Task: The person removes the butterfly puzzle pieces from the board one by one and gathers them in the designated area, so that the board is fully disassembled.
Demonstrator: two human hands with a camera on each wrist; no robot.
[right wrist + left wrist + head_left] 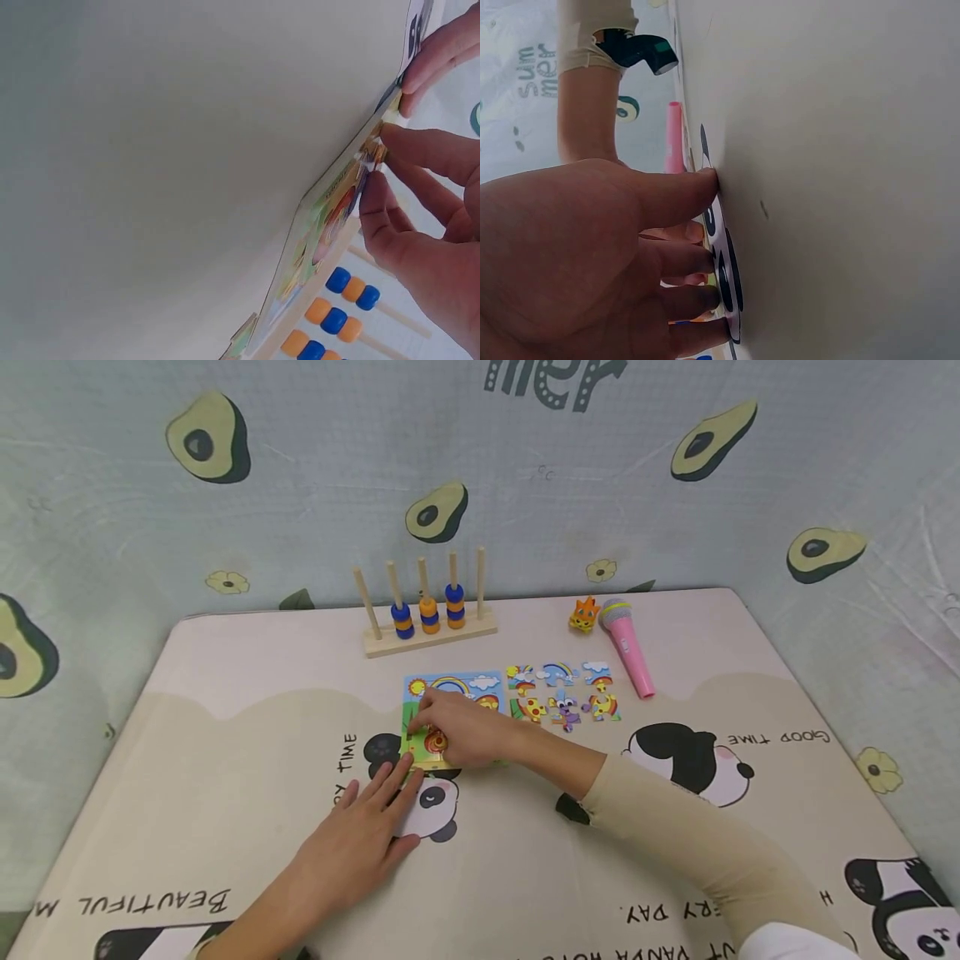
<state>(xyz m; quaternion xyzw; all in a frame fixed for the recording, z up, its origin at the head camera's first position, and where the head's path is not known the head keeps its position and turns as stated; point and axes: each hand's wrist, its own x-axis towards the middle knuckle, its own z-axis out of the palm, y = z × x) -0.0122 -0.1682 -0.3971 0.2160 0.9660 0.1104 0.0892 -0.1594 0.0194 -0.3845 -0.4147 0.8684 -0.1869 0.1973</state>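
A colourful picture puzzle board (487,679) lies flat near the middle of the table, with a sun, a rainbow and a cloud along its far edge. My right hand (467,727) is over the board and covers much of it. In the right wrist view, its thumb and fingers pinch a small puzzle piece (373,155) at the board's surface; the piece's picture is hard to make out. My left hand (358,837) rests with spread fingers on the tablecloth, fingertips touching the board's near left corner. Several loose puzzle pieces (557,674) lie in two rows right of the board.
Behind the board stands a wooden bead rack (442,638) with upright pegs and blue and orange beads. A pink toy microphone (632,652) and a small orange toy figure (583,615) lie at the back right. The panda-print tablecloth (247,777) reaches a hanging avocado-print cloth (315,460).
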